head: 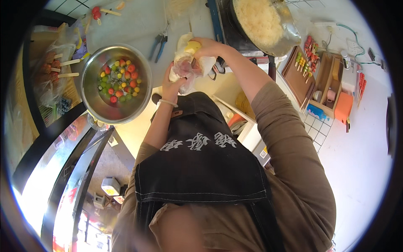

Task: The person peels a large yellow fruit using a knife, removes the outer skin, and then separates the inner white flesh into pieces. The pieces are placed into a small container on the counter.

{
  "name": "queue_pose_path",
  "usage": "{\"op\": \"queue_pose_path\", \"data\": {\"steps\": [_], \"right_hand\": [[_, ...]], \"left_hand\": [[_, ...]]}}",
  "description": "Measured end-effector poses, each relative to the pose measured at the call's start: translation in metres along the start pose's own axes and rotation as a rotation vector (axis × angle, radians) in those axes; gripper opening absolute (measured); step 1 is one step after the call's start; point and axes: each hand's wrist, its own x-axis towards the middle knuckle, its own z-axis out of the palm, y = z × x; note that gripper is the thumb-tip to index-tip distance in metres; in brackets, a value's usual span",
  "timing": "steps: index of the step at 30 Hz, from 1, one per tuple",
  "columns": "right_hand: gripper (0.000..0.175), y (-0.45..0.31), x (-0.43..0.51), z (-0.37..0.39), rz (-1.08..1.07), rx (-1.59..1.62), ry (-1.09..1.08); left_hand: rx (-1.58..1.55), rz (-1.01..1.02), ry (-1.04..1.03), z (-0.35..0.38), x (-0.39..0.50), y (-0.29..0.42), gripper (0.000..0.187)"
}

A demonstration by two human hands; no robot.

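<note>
Before my apron, my left hand grips the near left side of a crumpled, partly see-through plastic bag. Pinkish contents show through it, too blurred to name. My right hand reaches over the bag's far right side, its fingers on a yellow piece, perhaps fruit. A thin stick shows just beyond the bag. To the left on the worktop lie cutters with blue handles. Further left stands a steel bowl of strawberries, green grapes and small yellow fruits.
A pan of pale, bubbly contents sits on a black stove, its dark handle pointing towards me. Skewered fruits rest on a brown board at right, beside a wooden organiser. More skewers stand far left.
</note>
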Motion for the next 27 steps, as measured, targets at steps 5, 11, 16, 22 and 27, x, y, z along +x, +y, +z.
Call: {"op": "queue_pose_path", "data": {"steps": [5, 11, 16, 22, 27], "right_hand": [[0.074, -0.033, -0.025, -0.008, -0.009, -0.07, -0.069], [0.061, -0.045, -0.068, -0.041, 0.059, 0.483, -0.293], [0.056, -0.015, -0.074, 0.008, -0.177, 1.171, -0.425], [0.052, -0.074, -0.099, 0.128, -0.417, 1.952, -0.531], [0.055, -0.035, -0.073, 0.109, -0.404, 1.546, -0.075]], "left_hand": [[-0.108, -0.05, -0.1, -0.001, -0.039, 0.034, 0.079], [-0.189, 0.062, -0.368, -0.004, -0.111, 0.114, 0.094], [-0.552, 0.257, -0.387, 0.008, -0.135, 0.145, 0.084], [-0.868, 0.441, -0.18, 0.011, -0.146, 0.167, 0.071], [-0.461, 0.565, -0.012, -0.018, -0.175, 0.196, 0.068]]}}
